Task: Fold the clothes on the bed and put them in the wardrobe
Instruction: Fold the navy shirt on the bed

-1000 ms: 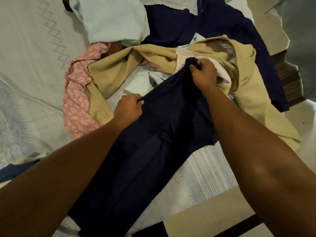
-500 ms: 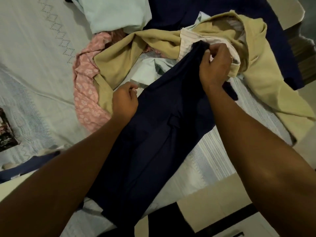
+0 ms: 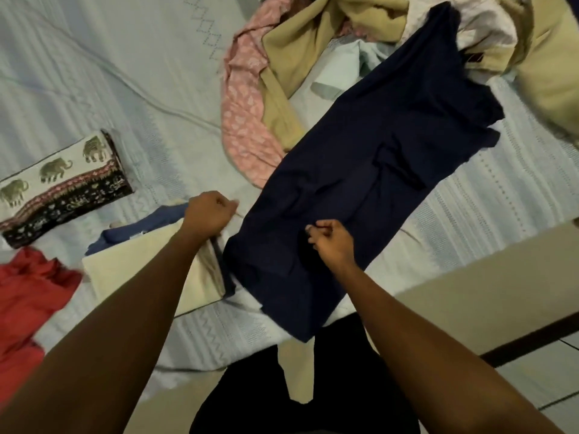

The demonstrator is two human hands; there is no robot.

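Note:
A navy garment (image 3: 369,158) lies spread flat on the pale bedsheet (image 3: 109,73), running diagonally from the clothes pile at top right to the bed's near edge. My right hand (image 3: 329,242) rests on its near part with fingers curled, pinching the navy fabric. My left hand (image 3: 210,214) is a closed fist just left of the garment's edge, with a strip of sheet showing between them and nothing visible in it. The unfolded pile holds a tan garment (image 3: 291,57), a pink patterned cloth (image 3: 244,114), a white piece (image 3: 485,29) and a pale green piece (image 3: 338,73).
Under my left forearm sits a folded cream cloth (image 3: 147,277) on a folded blue one (image 3: 141,227). Farther left are a folded elephant-print cloth (image 3: 62,186) and a red garment (image 3: 25,292). The bed's edge and tiled floor (image 3: 517,355) lie at lower right.
The navy garment, held up at its far end before, now lies flat on the bed. Both hands have come back to its near part, and my left hand has let go.

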